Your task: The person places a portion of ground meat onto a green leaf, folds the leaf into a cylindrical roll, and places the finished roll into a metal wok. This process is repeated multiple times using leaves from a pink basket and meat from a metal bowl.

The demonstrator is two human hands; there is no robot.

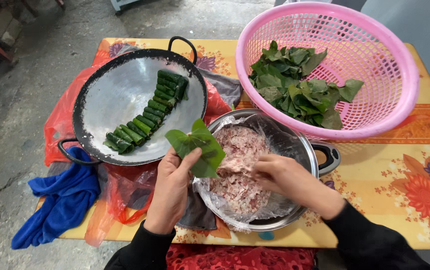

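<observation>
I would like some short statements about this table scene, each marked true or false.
1. The left hand holds a flat green leaf. True.
2. The right hand rests inside the pink plastic basket. False: it is over the minced meat in the plastic-lined steel pot.
3. Rolled green leaf parcels lie in a row in the round black-rimmed metal pan. True.
4. The blue cloth lies in the basket. False: loose leaves do.
</observation>
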